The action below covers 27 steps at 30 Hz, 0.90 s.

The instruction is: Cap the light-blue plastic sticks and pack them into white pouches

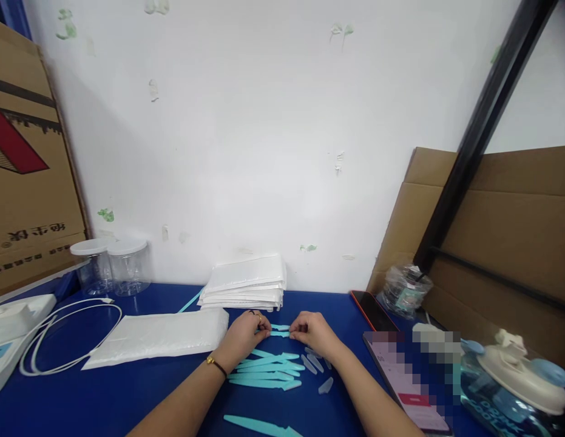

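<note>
- Your left hand (246, 335) is narrow, thumb and finger pinching the left side of two turquoise strips (280, 334).
- Your right hand (316, 335) pinches their right side — they bridge the gap between your hands, above the blue surface (95, 397).
- On your near side lies a pile of similar strips (264, 368) — small translucent caps (326, 386) sit just right of it.

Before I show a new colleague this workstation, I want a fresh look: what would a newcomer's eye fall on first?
Probably the two turquoise razor-like tools between the left hand and right hand, with a similar pile nearer the wearer. Next, the stack of white envelopes by the wall and the cardboard box at far left.
</note>
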{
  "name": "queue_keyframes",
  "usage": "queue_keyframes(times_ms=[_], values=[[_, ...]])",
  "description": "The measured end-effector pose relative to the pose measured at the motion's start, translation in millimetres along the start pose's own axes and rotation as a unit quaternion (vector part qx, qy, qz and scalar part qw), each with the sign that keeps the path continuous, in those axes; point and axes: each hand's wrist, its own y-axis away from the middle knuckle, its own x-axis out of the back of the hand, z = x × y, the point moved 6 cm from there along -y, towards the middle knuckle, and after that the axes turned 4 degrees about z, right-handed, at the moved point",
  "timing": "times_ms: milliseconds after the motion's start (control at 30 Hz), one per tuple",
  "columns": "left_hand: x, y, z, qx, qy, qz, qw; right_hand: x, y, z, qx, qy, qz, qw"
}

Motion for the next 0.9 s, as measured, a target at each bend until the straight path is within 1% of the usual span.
queue_keyframes(times_ms=[167, 233, 300, 367, 400, 433, 500, 567, 633, 733, 900], values=[[-2.7, -1.2, -1.4, 0.001, 0.001, -0.015, 1.000, -6.5, -1.0, -7.2, -0.013, -0.037, -0.013, 0.999], [-2.7, -1.3, -2.0, 0.003, 0.006, -0.021, 1.000, -3.0, -0.6, -7.5, -0.017, -0.054, -0.021, 0.998], [1.3, -0.3, -0.3, -0.004, 0.012, -0.010, 1.000, 9.5, 0.7, -4.2, -0.021, -0.054, -0.007, 0.998], [10.0, 2.4, 4.0, -0.018, 0.019, 0.016, 1.000, 27.6, 3.9, 2.0, -0.025, -0.038, 0.023, 0.999], [14.8, 4.6, 6.5, -0.024, 0.022, 0.025, 0.999, 35.7, 6.2, 5.7, -0.030, -0.026, 0.030, 0.999], [18.6, 7.2, 9.0, -0.026, 0.024, 0.025, 0.999, 41.3, 8.8, 9.3, -0.034, -0.014, 0.024, 0.999], [21.5, 13.4, 13.6, -0.026, 0.024, -0.012, 0.999, 44.9, 14.3, 15.0, -0.043, -0.002, -0.008, 0.999], [19.2, 20.0, 18.3, -0.030, 0.019, -0.071, 0.997, 41.1, 18.9, 17.7, -0.050, -0.004, -0.044, 0.998], [15.9, 24.5, 21.8, -0.032, 0.013, -0.110, 0.993, 35.6, 21.2, 17.6, -0.052, -0.010, -0.065, 0.997], [12.0, 25.2, 23.0, -0.019, 0.006, -0.125, 0.992, 31.6, 21.5, 15.3, -0.046, -0.015, -0.074, 0.996], [10.9, 22.2, 19.0, 0.019, 0.019, -0.125, 0.992, 33.1, 19.7, 16.6, -0.046, -0.027, -0.076, 0.996]])
